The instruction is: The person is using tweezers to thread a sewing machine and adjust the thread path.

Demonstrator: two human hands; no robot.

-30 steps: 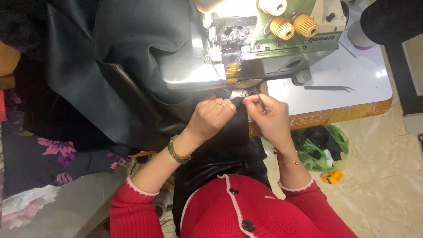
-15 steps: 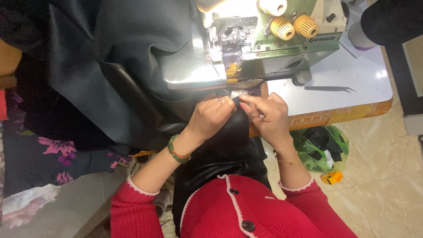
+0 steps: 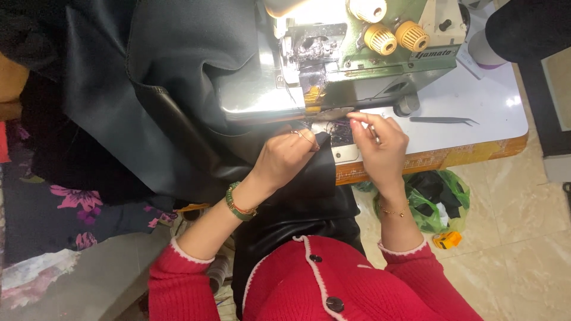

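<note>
Black fabric [image 3: 178, 107] heaped across upper left of frame, draped over sewing machine [image 3: 357, 53] at top centre and running down to lap at bottom centre. Left hand [image 3: 288, 156] at centre, fingers curled and pressing fabric edge just below machine's presser area. Right hand [image 3: 380, 142] just right of centre, thumb and forefinger pinched narrow near machine's foot, probably on a thread, too fine to confirm. Tweezers [image 3: 443, 120] lying on table [image 3: 493, 107] at right, apart from both hands. Green bag [image 3: 443, 196] on floor at lower right.

Likely risks: fingertips close to needle area, so a pedal touch could catch them; heavy heap at upper left could drag fabric edge off line; pinched thread could snap or slip free if pulled hard.
</note>
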